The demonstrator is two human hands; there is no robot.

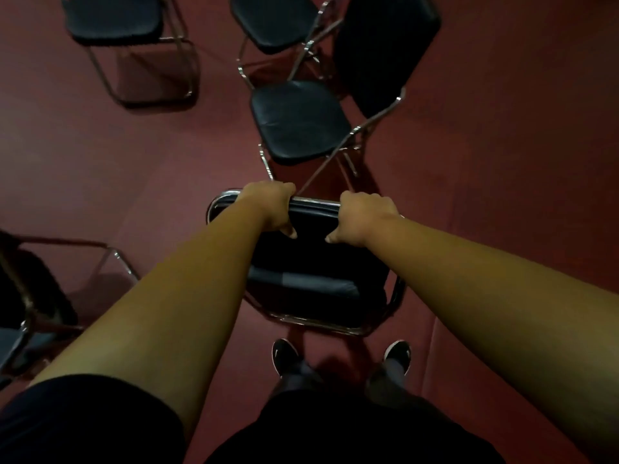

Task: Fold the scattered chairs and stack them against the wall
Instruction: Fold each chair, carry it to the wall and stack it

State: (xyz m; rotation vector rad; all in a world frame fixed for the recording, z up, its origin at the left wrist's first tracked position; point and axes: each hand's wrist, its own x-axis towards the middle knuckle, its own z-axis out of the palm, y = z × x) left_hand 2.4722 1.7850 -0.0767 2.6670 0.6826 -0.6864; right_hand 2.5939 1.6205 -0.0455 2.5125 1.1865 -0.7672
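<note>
Black padding and chrome tubing form the chair (311, 262) standing on the red carpet (100, 162), just ahead of the person's shoes (284, 358). The left hand (271, 209) and right hand (363, 217) each grasp its top edge, fingers curled over. A second chair (298, 120) stands open just beyond. A third chair (117, 18) and fourth chair (271, 21) stand farther off, and a fifth chair (20, 296) stands at the left.

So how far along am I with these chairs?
Done: no stacked chairs in view. In hand: left hand and right hand grip the nearest chair by its backrest. Left: the middle chair, the far chair and the far-left chair stand unfolded.
</note>
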